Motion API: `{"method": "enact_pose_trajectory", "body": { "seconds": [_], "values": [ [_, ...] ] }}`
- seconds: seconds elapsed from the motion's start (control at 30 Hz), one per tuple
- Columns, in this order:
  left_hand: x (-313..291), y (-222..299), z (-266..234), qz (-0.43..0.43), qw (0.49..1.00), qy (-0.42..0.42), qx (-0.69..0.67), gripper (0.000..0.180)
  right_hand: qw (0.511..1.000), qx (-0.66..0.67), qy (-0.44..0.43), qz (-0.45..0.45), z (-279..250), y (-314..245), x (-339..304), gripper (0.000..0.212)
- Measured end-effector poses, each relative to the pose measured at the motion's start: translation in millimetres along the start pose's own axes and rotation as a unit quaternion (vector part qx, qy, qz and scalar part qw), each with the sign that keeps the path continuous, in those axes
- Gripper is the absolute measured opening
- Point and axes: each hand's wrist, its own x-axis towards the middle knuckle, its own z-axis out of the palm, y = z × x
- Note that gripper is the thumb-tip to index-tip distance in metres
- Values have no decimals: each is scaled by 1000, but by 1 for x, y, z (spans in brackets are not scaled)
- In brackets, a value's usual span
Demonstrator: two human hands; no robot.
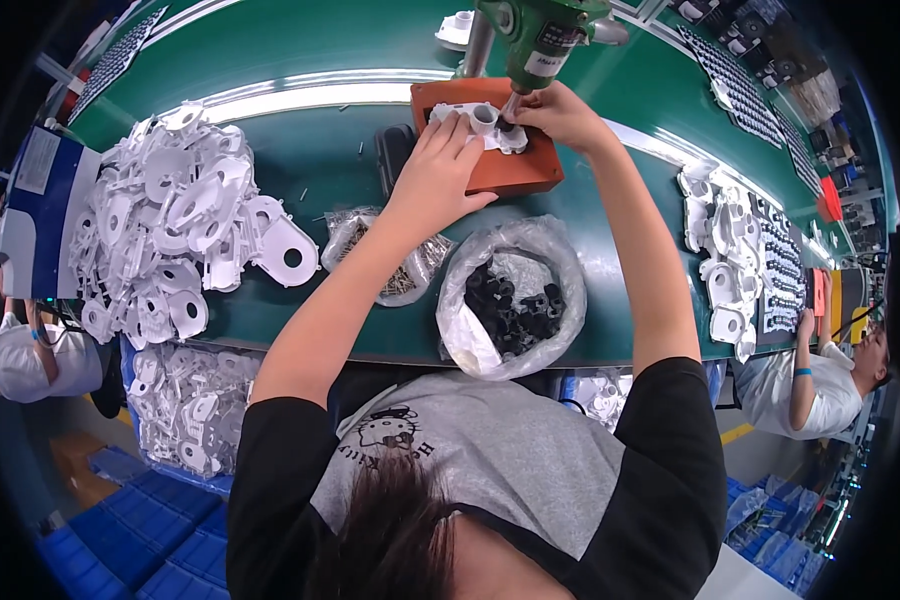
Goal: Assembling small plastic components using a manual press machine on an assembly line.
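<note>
Under the green machine head [555, 40] lies an orange block [530, 178] bearing a white plastic housing [483, 118] with a round collar. My left hand [440, 170] rests on the housing's left side, fingers stretched out flat and thumb apart. From the right, my right hand [562, 115] reaches in with thumb and fingers pinched beside the tool tip [511, 103]. A small black plastic part [506, 119] shows at those fingertips, against the housing; the fingers partly cover it. Nearer me stands a clear bag [567, 250] of similar black parts [505, 305].
White plastic parts [175, 200] are heaped at left; more white housings [722, 255] lie at right. A bag of screws [400, 275] sits by my left forearm, a black case [394, 155] beside the block. People [45, 360] work on both sides.
</note>
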Motion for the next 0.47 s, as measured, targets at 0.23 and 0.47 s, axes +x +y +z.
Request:
{"method": "enact_pose_trajectory", "body": {
  "seconds": [0.23,0.47],
  "values": [
    [-2,-2,2,2,1000,12,-4,66,989,-113,93,-14,18,-10,-12,35],
    [-1,-1,0,0,1000,15,-13,67,985,108,128,-30,6,-6,-23,23]
  ]
}}
